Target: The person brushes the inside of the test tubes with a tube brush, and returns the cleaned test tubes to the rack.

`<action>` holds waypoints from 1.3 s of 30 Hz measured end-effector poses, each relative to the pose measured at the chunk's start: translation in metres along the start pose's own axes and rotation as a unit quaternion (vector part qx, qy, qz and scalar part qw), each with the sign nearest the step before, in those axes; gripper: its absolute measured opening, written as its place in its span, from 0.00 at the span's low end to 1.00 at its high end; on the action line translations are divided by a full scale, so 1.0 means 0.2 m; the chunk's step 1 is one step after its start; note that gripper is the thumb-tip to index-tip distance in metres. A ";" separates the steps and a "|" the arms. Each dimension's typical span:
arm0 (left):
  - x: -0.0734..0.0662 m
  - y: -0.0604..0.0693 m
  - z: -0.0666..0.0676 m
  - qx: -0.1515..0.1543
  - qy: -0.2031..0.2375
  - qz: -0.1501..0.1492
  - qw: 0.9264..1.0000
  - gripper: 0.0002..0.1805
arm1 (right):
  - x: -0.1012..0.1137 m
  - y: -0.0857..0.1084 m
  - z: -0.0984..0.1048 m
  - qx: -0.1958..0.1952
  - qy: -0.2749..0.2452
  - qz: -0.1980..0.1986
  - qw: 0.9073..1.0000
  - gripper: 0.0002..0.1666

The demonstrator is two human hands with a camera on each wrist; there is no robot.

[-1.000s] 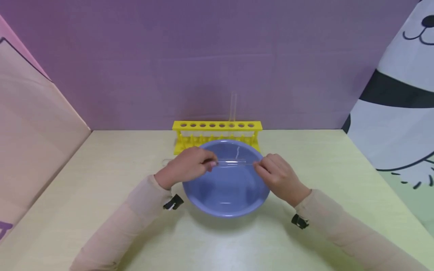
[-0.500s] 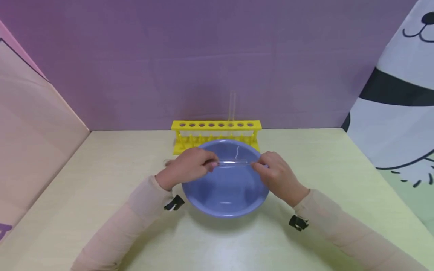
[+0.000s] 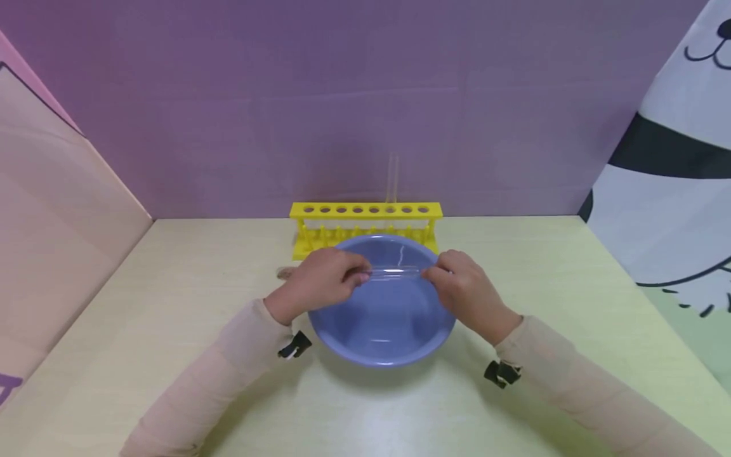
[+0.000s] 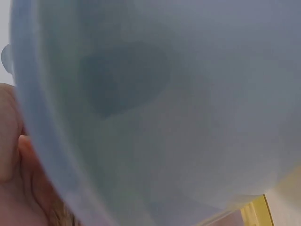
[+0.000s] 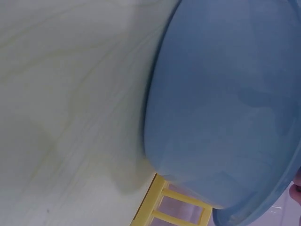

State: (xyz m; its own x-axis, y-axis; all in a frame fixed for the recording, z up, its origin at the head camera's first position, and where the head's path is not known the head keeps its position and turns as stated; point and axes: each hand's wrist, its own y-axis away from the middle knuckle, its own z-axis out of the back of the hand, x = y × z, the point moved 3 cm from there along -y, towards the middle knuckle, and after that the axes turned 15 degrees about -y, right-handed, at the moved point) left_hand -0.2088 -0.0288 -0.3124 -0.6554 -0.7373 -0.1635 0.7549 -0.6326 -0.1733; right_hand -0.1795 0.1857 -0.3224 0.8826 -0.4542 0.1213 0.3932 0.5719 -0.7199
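While left hand, at ten o'clock, is wrapped round clear test tube over blue basin, brush seems pinched by right hand at three. Step judged: tube brushing; steady strokes called for next. Yellow rack beyond, at twelve.

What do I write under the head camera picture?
Left hand holds a clear tube over a blue basin, right hand at the tube's end, yellow rack behind.

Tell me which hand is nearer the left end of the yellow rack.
Left. The left hand is just in front of the left end of the yellow rack, at the left side of the blue bowl. The right hand is farther off, at the right side.
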 end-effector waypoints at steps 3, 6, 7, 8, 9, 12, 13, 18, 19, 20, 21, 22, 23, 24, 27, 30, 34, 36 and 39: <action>-0.01 0.00 0.00 -0.017 -0.007 0.008 1.000 0.11 | -0.01 0.00 0.00 0.001 -0.010 -0.008 1.000 0.15; -0.02 0.01 0.00 -0.034 -0.011 0.001 0.999 0.11 | -0.01 0.00 0.01 0.005 -0.018 -0.023 1.000 0.16; -0.02 0.01 0.00 -0.040 -0.011 -0.003 0.999 0.11 | -0.01 0.00 0.01 0.007 -0.020 -0.028 0.999 0.16; -0.02 0.01 0.00 -0.044 -0.011 -0.007 0.999 0.11 | -0.01 0.00 0.01 0.011 -0.022 -0.035 0.999 0.15; -0.02 0.01 -0.01 -0.049 -0.009 -0.012 0.999 0.12 | -0.01 0.00 0.02 0.015 -0.024 -0.042 0.999 0.15; -0.02 0.02 -0.01 -0.058 -0.009 -0.025 0.998 0.12 | -0.01 0.00 0.03 0.030 -0.025 -0.059 0.998 0.14; -0.02 0.02 -0.02 -0.061 -0.010 -0.029 0.998 0.12 | -0.01 0.00 0.03 0.036 -0.024 -0.062 0.997 0.14; -0.02 0.02 -0.03 -0.078 -0.020 -0.037 0.996 0.11 | -0.01 -0.02 0.04 0.055 -0.011 -0.063 0.996 0.14; -0.02 0.02 -0.04 -0.081 -0.020 -0.039 0.996 0.11 | -0.01 -0.02 0.04 0.057 -0.009 -0.061 0.996 0.14; -0.02 0.02 -0.04 -0.084 -0.020 -0.038 0.996 0.11 | -0.01 -0.03 0.04 0.057 -0.007 -0.061 0.996 0.15; -0.02 0.02 -0.04 -0.086 -0.020 -0.039 0.995 0.11 | -0.01 -0.03 0.04 0.059 -0.005 -0.061 0.996 0.15; -0.02 0.03 -0.04 -0.087 -0.021 -0.040 0.995 0.11 | -0.01 -0.03 0.05 0.060 -0.004 -0.063 0.996 0.15; -0.02 0.03 -0.04 -0.089 -0.022 -0.040 0.995 0.11 | -0.01 -0.03 0.05 0.063 -0.003 -0.064 0.996 0.15; -0.02 0.03 -0.05 -0.091 -0.024 -0.040 0.995 0.11 | -0.01 -0.03 0.05 0.066 -0.002 -0.066 0.996 0.15; -0.03 0.03 -0.05 -0.096 -0.028 -0.040 0.994 0.12 | -0.01 -0.04 0.06 0.077 -0.002 -0.076 0.994 0.14; -0.03 0.03 -0.05 -0.102 -0.032 -0.041 0.993 0.12 | -0.01 -0.04 0.07 0.083 -0.009 -0.084 0.993 0.14; -0.03 0.04 -0.05 -0.113 -0.034 -0.045 0.992 0.12 | -0.01 -0.04 0.07 0.090 -0.026 -0.093 0.991 0.14; -0.03 0.04 -0.05 -0.118 -0.036 -0.046 0.991 0.12 | -0.02 -0.04 0.07 0.094 -0.035 -0.100 0.990 0.14; -0.03 0.05 -0.05 -0.121 -0.042 -0.045 0.991 0.12 | -0.03 -0.05 0.08 0.104 -0.049 -0.114 0.987 0.13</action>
State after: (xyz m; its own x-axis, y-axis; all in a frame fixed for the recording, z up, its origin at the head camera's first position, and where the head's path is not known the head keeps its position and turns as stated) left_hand -0.1974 -0.0278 -0.3222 -0.7080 -0.7039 -0.0569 0.6585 -0.6289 -0.4135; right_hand -0.1842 0.1932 -0.3060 0.7816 -0.5245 0.3375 0.6201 0.5954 -0.5108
